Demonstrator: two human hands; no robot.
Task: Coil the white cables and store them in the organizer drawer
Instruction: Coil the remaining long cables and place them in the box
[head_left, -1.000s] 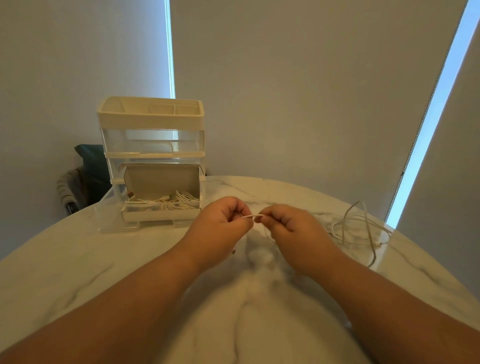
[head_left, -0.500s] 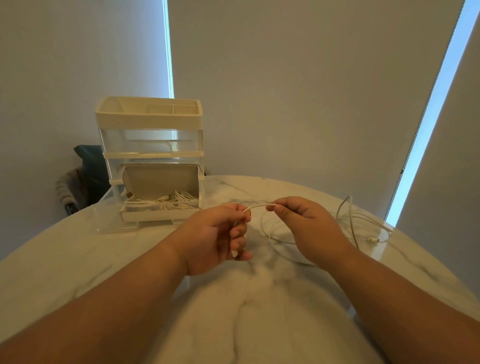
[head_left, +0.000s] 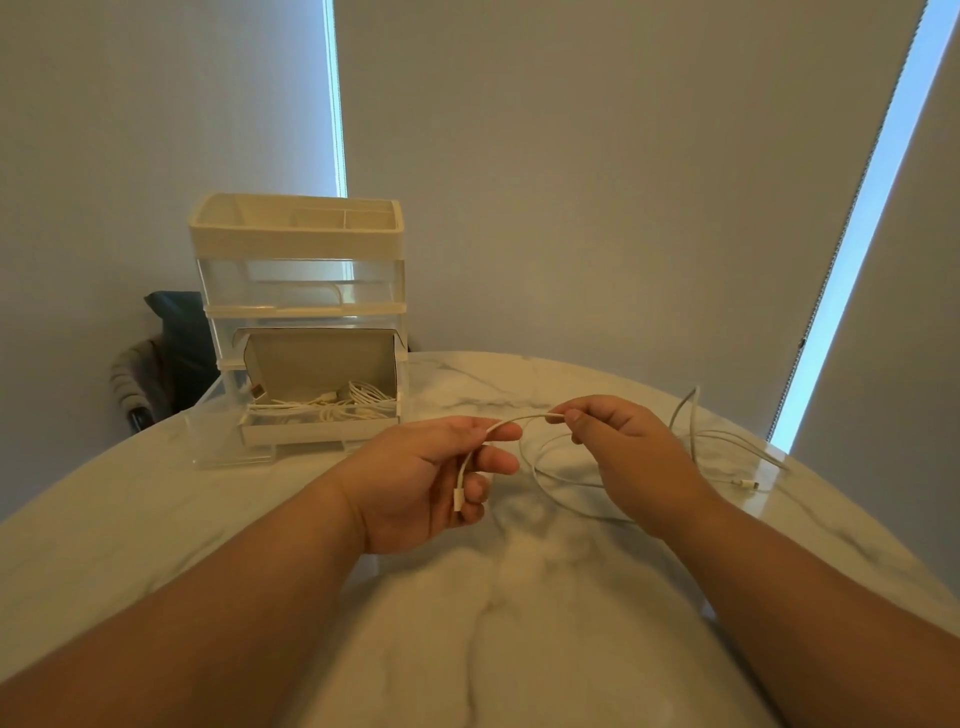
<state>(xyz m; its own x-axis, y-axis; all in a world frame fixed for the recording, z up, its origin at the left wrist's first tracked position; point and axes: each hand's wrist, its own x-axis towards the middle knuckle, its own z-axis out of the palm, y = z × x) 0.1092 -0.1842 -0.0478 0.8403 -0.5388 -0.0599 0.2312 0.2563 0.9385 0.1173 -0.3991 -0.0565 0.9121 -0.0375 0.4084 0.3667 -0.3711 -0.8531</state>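
Observation:
A thin white cable (head_left: 525, 419) spans between my two hands above the marble table. My left hand (head_left: 426, 475) pinches it near one end, and the plug hangs down across my fingers. My right hand (head_left: 623, 447) pinches the cable a short way along. The slack lies in loose loops (head_left: 561, 470) on the table under and right of my right hand, its other plug (head_left: 748, 484) near the right edge. The organizer (head_left: 298, 322) stands at the back left with its bottom drawer (head_left: 311, 428) pulled out. Coiled white cables (head_left: 353, 400) lie inside it.
The round marble table (head_left: 493, 623) ends close to the loose cable on the right. A clear plastic panel (head_left: 228, 436) juts out at the organizer's lower left. A dark chair with cloth (head_left: 156, 364) stands behind the table at the left. Blinds cover the windows behind.
My hands have drawn apart, from touching at the centre to a hand's width between them. The cable has slid through, so the plug now hangs from my left hand.

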